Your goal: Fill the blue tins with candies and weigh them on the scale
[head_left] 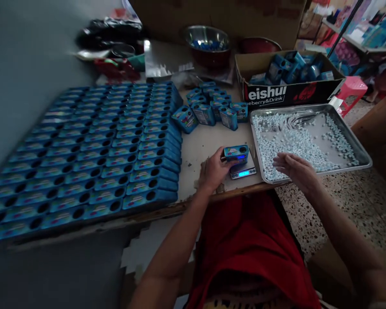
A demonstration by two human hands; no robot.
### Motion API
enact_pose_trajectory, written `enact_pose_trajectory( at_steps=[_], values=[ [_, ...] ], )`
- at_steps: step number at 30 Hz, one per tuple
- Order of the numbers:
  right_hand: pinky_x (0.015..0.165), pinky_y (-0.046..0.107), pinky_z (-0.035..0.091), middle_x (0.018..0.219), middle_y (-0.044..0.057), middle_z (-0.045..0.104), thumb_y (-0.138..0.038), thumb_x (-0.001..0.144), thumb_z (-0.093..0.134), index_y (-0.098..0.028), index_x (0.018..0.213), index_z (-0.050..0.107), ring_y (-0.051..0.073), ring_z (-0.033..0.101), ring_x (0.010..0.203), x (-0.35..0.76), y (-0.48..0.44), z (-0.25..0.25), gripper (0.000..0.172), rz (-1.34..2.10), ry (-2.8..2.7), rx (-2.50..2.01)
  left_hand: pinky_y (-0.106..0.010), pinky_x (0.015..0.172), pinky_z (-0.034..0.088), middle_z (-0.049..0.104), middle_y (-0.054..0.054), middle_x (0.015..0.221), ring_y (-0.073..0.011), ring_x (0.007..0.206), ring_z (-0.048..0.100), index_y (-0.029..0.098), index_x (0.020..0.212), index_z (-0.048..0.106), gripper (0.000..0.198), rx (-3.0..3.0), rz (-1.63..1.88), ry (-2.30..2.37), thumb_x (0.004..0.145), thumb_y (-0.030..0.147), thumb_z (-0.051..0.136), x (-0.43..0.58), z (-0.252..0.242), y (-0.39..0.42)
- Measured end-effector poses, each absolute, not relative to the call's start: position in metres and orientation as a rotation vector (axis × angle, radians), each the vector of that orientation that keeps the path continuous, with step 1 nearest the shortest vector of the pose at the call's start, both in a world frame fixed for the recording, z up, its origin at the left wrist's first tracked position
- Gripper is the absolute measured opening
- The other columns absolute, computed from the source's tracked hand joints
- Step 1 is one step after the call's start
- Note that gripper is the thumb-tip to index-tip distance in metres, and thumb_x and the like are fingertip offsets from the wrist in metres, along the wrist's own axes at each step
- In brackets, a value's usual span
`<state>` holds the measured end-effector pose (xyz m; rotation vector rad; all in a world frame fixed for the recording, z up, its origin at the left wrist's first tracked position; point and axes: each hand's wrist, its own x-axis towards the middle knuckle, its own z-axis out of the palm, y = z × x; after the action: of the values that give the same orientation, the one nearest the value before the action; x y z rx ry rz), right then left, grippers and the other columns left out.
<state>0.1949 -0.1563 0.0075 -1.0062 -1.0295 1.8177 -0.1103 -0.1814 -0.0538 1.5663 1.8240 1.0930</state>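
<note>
My left hand (216,168) has its thumb and fingers closed around a small blue box (236,152) with a dark round hole in its top. That box is at a small digital scale (243,173) with a lit blue display; whether it rests on the pan I cannot tell. Over the near edge of a metal tray (312,174), my right hand (295,170) hovers with fingers stretched out and nothing visible in it. Small white and pale blue pellets (294,143) are spread across the tray.
Rows of blue boxes (112,146) cover the table's left side. Several loose boxes (212,105) stand behind the scale. A cardboard carton (263,90) full of blue boxes sits behind the tray. At the back is a metal bowl (207,32) with blue pieces inside.
</note>
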Motion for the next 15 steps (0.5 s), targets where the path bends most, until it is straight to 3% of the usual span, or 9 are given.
enact_pose_trajectory(
  at_steps=[3, 9, 15],
  values=[
    [0.103, 0.035, 0.062, 0.115, 0.009, 0.083, -0.035, 0.095, 0.076, -0.020, 0.112, 0.080, 0.021, 0.079, 0.109, 0.157, -0.133, -0.002, 0.023, 1.933, -0.877, -0.943, -0.038, 0.100, 0.057, 0.079, -0.005, 0.117, -0.0258, 0.111, 0.073, 0.025, 0.126, 0.071, 0.036, 1.891, 1.166, 1.749, 0.090, 0.023, 0.077, -0.108, -0.030, -0.176],
    [0.087, 0.033, 0.066, 0.093, 0.009, 0.081, -0.031, 0.107, 0.056, -0.016, 0.098, 0.071, 0.018, 0.077, 0.083, 0.124, -0.101, -0.012, 0.023, 2.157, -0.500, -0.906, -0.048, 0.118, 0.044, 0.076, -0.006, 0.127, -0.0275, 0.123, 0.064, 0.033, 0.125, 0.077, 0.041, 2.591, 1.162, 1.600, 0.098, 0.009, 0.057, -0.086, 0.012, -0.149],
    [0.078, 0.031, 0.069, 0.079, 0.004, 0.076, -0.017, 0.102, 0.059, -0.019, 0.088, 0.064, 0.018, 0.075, 0.074, 0.125, -0.095, -0.012, 0.015, 2.075, -0.337, -0.878, -0.045, 0.105, 0.050, 0.076, -0.008, 0.123, -0.0286, 0.114, 0.065, 0.029, 0.125, 0.077, 0.040, 2.457, 1.203, 1.645, 0.096, 0.008, 0.059, -0.075, -0.019, -0.128]
  ],
)
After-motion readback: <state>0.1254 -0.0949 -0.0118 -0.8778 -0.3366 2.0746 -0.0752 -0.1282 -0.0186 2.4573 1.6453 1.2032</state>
